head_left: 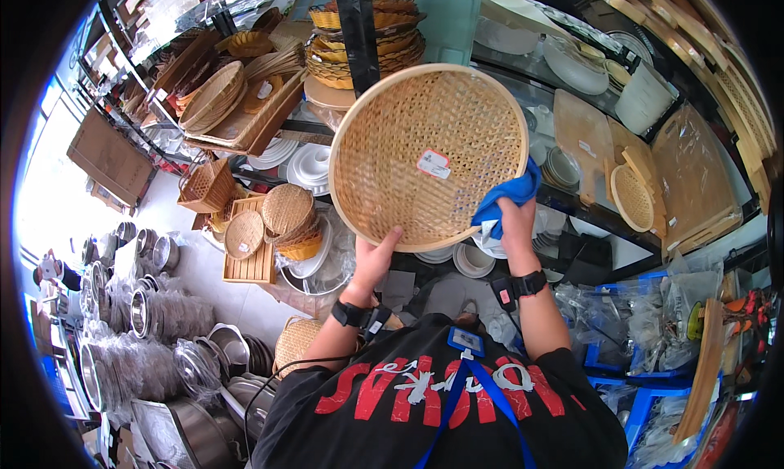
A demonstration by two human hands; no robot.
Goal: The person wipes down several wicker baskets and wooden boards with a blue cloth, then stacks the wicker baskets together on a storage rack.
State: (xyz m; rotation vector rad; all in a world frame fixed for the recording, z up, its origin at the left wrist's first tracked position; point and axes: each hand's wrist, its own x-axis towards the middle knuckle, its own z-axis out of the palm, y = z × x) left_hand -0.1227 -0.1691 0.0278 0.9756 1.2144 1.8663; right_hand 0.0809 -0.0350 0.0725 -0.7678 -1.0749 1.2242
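Note:
A large round woven bamboo sieve (pixel 392 132) is held up in front of me, its inside facing me and a label stuck near its middle. My left hand (pixel 375 260) grips the lower rim, with the thumb over the edge and the other fingers hidden behind. At the lower right rim, my right hand (pixel 517 221) has hold of a blue cloth (pixel 520 184), which is pressed against the sieve's edge. Whether the right fingers also grip the rim through the cloth cannot be seen.
Shelves ahead carry stacked wicker baskets (pixel 331 58), white plates (pixel 309 165) and wooden cutting boards (pixel 582 138). Small baskets (pixel 288 208) stand low on the left. Wrapped metal bowls (pixel 165 313) cover the floor there. Blue crates (pixel 643 401) with plastic-wrapped goods are at my right.

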